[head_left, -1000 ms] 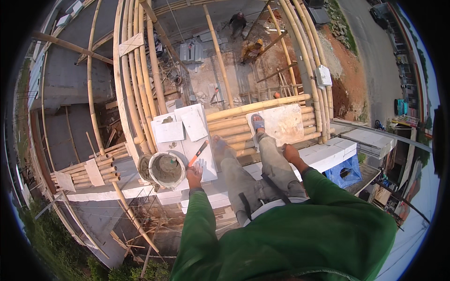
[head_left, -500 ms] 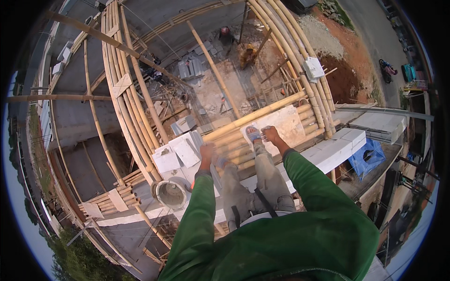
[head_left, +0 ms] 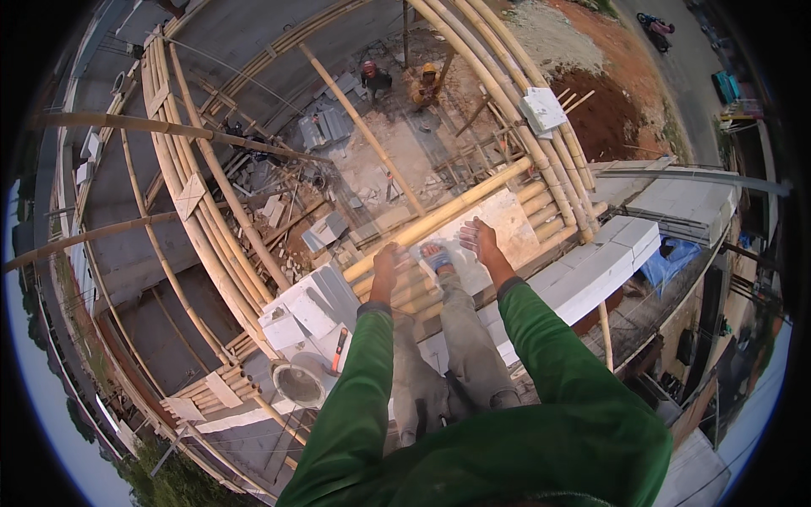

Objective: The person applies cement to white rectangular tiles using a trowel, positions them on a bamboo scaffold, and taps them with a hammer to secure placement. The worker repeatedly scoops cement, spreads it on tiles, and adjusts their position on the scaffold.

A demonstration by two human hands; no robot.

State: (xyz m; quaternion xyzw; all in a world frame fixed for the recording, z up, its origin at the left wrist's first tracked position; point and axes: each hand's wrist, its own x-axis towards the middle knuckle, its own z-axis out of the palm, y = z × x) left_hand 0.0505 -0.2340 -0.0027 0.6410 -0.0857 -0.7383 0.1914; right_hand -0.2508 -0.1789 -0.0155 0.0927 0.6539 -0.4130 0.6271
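My left hand (head_left: 389, 269) hovers over the bamboo platform, its fingers somewhat blurred but stretched out, with nothing in it. Fingers apart and empty, my right hand (head_left: 484, 242) is above a pale board (head_left: 515, 221) laid across the bamboo poles (head_left: 439, 221). One sandalled foot (head_left: 437, 256) stands on that board between my hands; the other foot is mostly hidden by my left arm. Left of my left forearm, white blocks (head_left: 308, 300) are piled beside a bucket (head_left: 300, 383) with grey material in it. A tool with an orange handle (head_left: 340, 348) leans against the blocks.
A white block wall (head_left: 591, 258) runs off to the right, past a blue tarp (head_left: 670, 264). Bamboo rails (head_left: 215, 194) flank the platform. Far below lies a rubble-strewn floor, where two people (head_left: 374, 78) are. A white block (head_left: 541, 110) rests on the right-hand poles.
My right hand has opened from a closed shape. Both hands have shifted slightly in the picture, and the view has turned, showing the tool by the blocks more fully.
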